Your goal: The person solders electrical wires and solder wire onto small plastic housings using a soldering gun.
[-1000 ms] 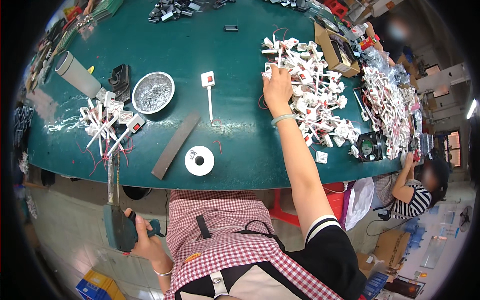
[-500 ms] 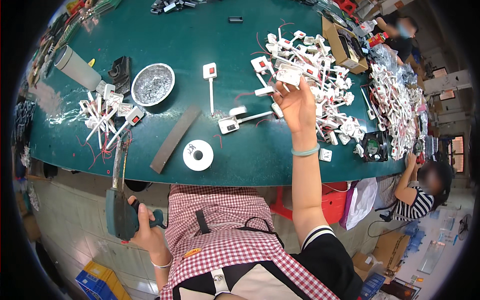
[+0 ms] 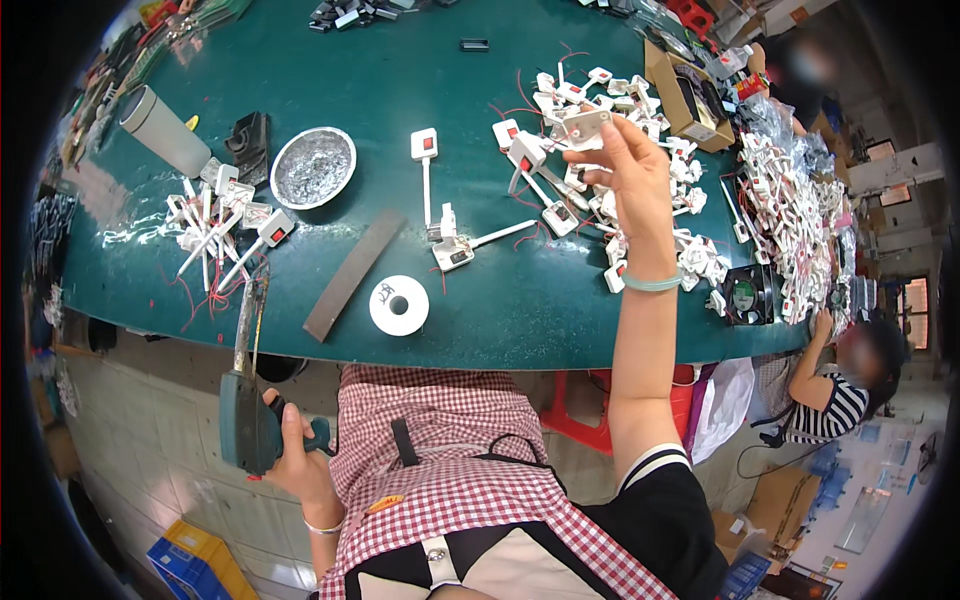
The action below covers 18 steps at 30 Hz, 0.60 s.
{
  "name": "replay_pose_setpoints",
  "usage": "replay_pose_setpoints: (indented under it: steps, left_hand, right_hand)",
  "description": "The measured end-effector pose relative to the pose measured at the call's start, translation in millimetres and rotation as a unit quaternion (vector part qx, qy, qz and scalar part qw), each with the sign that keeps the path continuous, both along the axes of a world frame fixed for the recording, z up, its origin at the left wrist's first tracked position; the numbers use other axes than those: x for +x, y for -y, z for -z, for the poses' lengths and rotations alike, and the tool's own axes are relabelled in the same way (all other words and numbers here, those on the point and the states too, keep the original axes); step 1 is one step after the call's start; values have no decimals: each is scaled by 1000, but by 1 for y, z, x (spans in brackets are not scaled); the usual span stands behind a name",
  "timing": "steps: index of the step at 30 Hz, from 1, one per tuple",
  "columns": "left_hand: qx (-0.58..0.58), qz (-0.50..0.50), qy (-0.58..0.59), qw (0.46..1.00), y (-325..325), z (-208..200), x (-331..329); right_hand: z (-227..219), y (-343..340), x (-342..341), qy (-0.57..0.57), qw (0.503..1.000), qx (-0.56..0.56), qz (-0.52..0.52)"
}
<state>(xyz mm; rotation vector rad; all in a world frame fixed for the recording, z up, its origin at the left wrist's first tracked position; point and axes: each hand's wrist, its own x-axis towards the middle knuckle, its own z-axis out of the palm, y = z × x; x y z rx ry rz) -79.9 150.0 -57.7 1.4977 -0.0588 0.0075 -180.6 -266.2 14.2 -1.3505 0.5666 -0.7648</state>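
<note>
Tool side (head view): L hand (image 3: 293,462) gripped teal soldering-type tool (image 3: 250,430), tip just by L pile (image 3: 215,225) of white units; contact w/ pile unclear.
Pick side: R hand (image 3: 638,175) pinched small white piece (image 3: 588,130) btwn thumb & fingers, held over R pile (image 3: 690,268).
Mid-table: red-switch unit (image 3: 424,146) lay flat; 2nd white unit (image 3: 456,258) lay closer in, near white roll (image 3: 400,325).
Handling: prob. best was light edge pinch, red wires (image 3: 444,283) unsnagged, tool tip (assume hot) well clear of fingers & plastic.
</note>
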Motion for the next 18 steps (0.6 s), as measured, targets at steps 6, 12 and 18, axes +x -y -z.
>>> replay_pose_setpoints:
  steps: [6, 12, 18]
  left_hand:
    - [-19, 10, -2, 1000, -3, 0, -2]
    - [-33, 5, -14, 999, -8, -2, -5]
    - [-31, -2, -24, 999, -9, -6, -9]
  right_hand:
    - [-47, 1, 0, -50, 906, -415, 61]
    - [-77, -48, -12, 14, 975, -195, -106]
    - [-17, -88, 26, -144, 927, -161, -307]
